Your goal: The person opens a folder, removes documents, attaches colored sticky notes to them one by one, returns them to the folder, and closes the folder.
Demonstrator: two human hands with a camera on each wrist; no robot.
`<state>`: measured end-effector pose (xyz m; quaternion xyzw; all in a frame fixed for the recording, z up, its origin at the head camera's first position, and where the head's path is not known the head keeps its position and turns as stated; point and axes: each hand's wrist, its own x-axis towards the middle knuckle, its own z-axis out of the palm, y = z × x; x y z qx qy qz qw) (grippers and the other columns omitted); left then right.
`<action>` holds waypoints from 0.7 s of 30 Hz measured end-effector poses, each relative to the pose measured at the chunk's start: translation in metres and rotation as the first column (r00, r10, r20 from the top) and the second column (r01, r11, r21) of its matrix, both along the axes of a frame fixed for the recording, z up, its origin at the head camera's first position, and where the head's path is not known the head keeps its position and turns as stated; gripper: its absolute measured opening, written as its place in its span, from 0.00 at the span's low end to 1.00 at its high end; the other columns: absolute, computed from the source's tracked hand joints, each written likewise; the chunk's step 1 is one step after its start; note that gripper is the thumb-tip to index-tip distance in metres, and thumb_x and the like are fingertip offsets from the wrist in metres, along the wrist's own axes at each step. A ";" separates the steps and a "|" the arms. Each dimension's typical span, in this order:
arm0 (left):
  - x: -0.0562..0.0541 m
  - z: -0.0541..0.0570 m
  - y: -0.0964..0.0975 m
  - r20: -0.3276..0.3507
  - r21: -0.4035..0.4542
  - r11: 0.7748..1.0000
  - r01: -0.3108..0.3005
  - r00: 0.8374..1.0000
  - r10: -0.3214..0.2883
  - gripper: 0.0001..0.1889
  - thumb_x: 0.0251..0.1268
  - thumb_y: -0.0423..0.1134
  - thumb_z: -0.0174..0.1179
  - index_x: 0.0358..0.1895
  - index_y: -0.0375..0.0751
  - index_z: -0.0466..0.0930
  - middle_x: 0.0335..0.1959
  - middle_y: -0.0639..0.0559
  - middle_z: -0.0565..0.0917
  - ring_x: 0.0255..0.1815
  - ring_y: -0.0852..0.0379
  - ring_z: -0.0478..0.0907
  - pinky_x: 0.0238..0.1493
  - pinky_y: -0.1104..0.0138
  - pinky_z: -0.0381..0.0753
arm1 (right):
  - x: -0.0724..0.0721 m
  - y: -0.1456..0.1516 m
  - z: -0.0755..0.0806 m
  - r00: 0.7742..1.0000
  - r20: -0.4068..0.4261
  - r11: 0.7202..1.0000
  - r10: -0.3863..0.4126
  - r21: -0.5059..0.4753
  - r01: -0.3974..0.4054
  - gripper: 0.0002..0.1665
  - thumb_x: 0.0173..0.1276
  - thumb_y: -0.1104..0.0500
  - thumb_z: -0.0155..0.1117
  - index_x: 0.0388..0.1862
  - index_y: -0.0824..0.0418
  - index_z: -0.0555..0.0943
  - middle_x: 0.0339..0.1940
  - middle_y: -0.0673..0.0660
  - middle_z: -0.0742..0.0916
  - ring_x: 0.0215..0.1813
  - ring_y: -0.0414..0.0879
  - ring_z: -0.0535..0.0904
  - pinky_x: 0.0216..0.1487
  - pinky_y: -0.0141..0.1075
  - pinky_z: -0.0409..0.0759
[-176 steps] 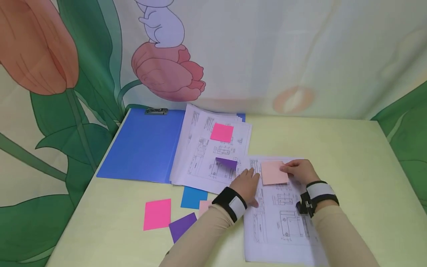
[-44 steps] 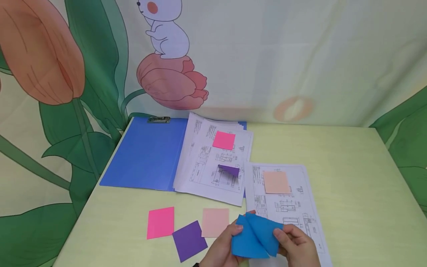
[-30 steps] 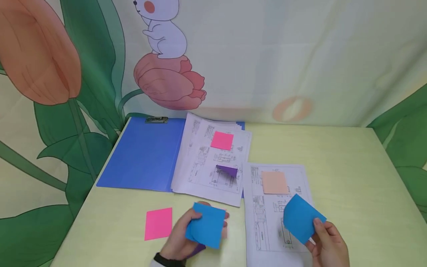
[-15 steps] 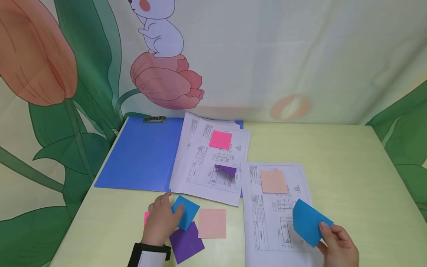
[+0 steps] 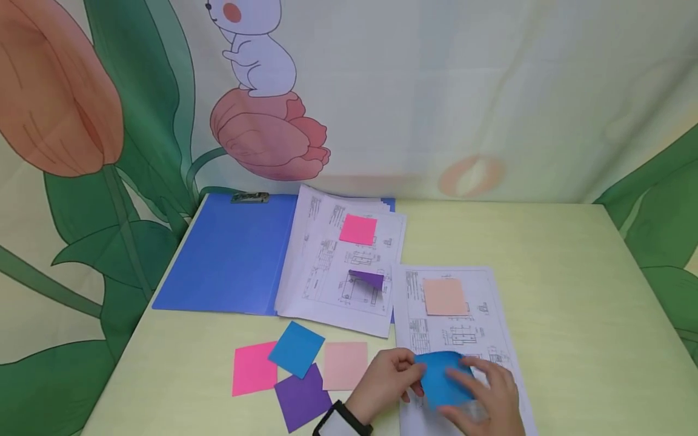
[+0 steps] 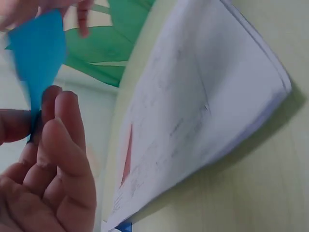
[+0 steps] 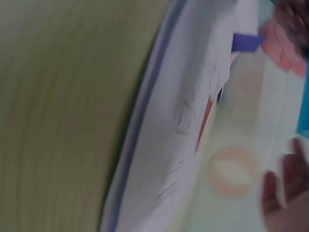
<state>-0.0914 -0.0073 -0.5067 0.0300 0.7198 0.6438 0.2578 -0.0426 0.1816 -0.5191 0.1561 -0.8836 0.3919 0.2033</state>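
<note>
A blue sticky note [image 5: 444, 378] is held above the lower part of the loose printed drawing sheets [image 5: 485, 284]. My left hand [image 5: 386, 378] pinches its left edge between thumb and finger, which the left wrist view shows closely at the blue note [image 6: 41, 53]. Blurred by motion, my right hand [image 5: 488, 393] has its fingers spread in front of the note's right side. In the right wrist view that right hand [image 7: 289, 198] appears apart from the note's blue edge [image 7: 304, 106]. A pale pink sticky note [image 5: 446, 297] lies on the top sheet.
To the left lie another blue note [image 5: 297, 349], a hot pink note [image 5: 254, 370], a purple note [image 5: 302, 401] and a pale pink note [image 5: 345, 365]. Behind is an open blue folder [image 5: 223, 260] with drawings [image 5: 327, 290] bearing pink [image 5: 358, 229] and curled purple [image 5: 368, 278] notes.
The blue notes were picked up and separated. My left hand laid one on the table at left, then came back to the blue note that my right hand was holding; the right fingers have let go.
</note>
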 end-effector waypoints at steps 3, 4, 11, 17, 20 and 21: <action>-0.002 -0.004 0.008 -0.060 -0.107 0.990 0.087 0.994 -0.094 0.09 0.62 0.38 0.58 0.26 0.39 0.78 0.15 0.51 0.79 0.16 0.60 0.73 0.18 0.72 0.69 | -0.002 0.014 0.002 0.837 0.527 0.981 -0.147 -0.031 0.191 0.41 0.50 0.41 0.71 0.57 0.61 0.71 0.51 0.56 0.76 0.49 0.50 0.69 0.45 0.41 0.66; -0.003 -0.005 0.011 -0.076 -0.145 0.983 0.116 0.989 -0.128 0.09 0.62 0.39 0.58 0.26 0.40 0.79 0.15 0.53 0.79 0.17 0.61 0.73 0.20 0.72 0.69 | -0.005 0.020 0.002 0.753 0.637 0.969 -0.167 -0.036 0.245 0.39 0.50 0.45 0.72 0.57 0.63 0.70 0.49 0.56 0.78 0.47 0.49 0.70 0.42 0.39 0.68; -0.003 -0.017 0.031 -0.336 -0.697 0.711 0.098 0.831 -0.444 0.38 0.44 0.62 0.66 0.60 0.47 0.73 0.43 0.57 0.75 0.42 0.62 0.69 0.41 0.70 0.71 | -0.034 0.068 -0.006 0.512 0.833 0.930 -0.209 0.008 0.367 0.24 0.52 0.46 0.72 0.35 0.66 0.82 0.28 0.53 0.85 0.33 0.45 0.73 0.31 0.32 0.70; 0.001 -0.029 0.036 -0.309 -0.911 0.410 0.038 0.595 -0.742 0.50 0.29 0.69 0.67 0.64 0.54 0.66 0.64 0.55 0.65 0.64 0.56 0.61 0.60 0.63 0.64 | -0.045 0.088 -0.013 0.474 0.853 0.949 -0.217 0.071 0.308 0.24 0.50 0.44 0.72 0.31 0.65 0.83 0.31 0.54 0.84 0.38 0.49 0.71 0.34 0.36 0.66; 0.000 -0.028 0.037 -0.283 -0.921 0.385 0.062 0.571 -0.770 0.48 0.30 0.67 0.68 0.63 0.54 0.68 0.65 0.54 0.65 0.65 0.55 0.60 0.63 0.62 0.61 | -0.048 0.086 -0.014 0.493 0.843 0.958 -0.216 0.086 0.273 0.20 0.52 0.48 0.72 0.29 0.65 0.83 0.30 0.54 0.83 0.37 0.49 0.71 0.32 0.36 0.65; 0.000 -0.027 0.038 -0.283 -0.921 0.384 0.065 0.567 -0.774 0.47 0.31 0.66 0.68 0.63 0.54 0.68 0.65 0.53 0.65 0.65 0.54 0.60 0.64 0.62 0.61 | -0.049 0.085 -0.014 0.503 0.836 0.961 -0.217 0.091 0.262 0.19 0.52 0.49 0.72 0.28 0.65 0.83 0.29 0.54 0.83 0.36 0.49 0.71 0.32 0.36 0.65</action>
